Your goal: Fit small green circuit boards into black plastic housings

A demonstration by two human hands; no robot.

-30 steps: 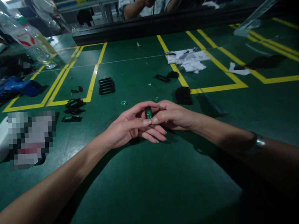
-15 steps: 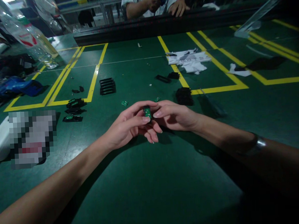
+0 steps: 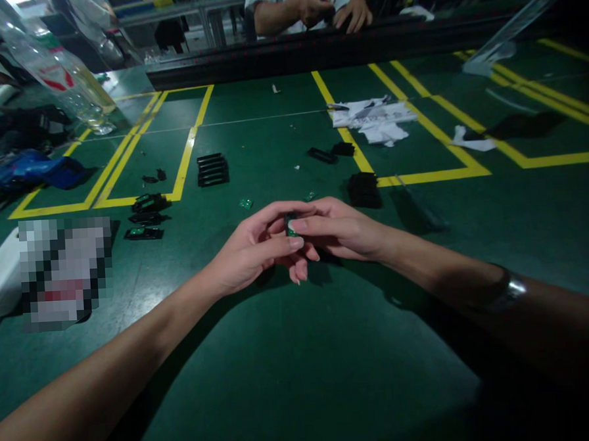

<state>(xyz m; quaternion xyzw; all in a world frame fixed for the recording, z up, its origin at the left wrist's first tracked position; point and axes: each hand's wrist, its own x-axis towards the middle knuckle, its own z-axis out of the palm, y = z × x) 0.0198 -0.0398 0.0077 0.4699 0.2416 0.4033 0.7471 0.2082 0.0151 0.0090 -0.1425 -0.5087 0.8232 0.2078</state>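
Both my hands meet just above the green table (image 3: pixel 291 352) near its middle. My left hand (image 3: pixel 256 249) and my right hand (image 3: pixel 347 231) pinch together on one small black part with a green circuit board (image 3: pixel 290 226) in it. Thumbs and forefingers mostly cover the part; only a sliver of green shows between them. A metal bracelet (image 3: pixel 512 288) sits on my right wrist.
Black plastic parts lie around: a stack (image 3: pixel 212 169), a pile (image 3: pixel 363 189), several by the yellow line (image 3: pixel 146 215). Small green boards (image 3: pixel 245 202) lie loose. White papers (image 3: pixel 373 119), a plastic bottle (image 3: pixel 64 74) and a blue bag (image 3: pixel 35 169) sit farther off. Another person's hands (image 3: pixel 333 11) work across the table.
My fingers have closed tighter over the part, so less of its green board shows. The hands stay in the same spot. The person opposite has lowered both hands onto the rail.
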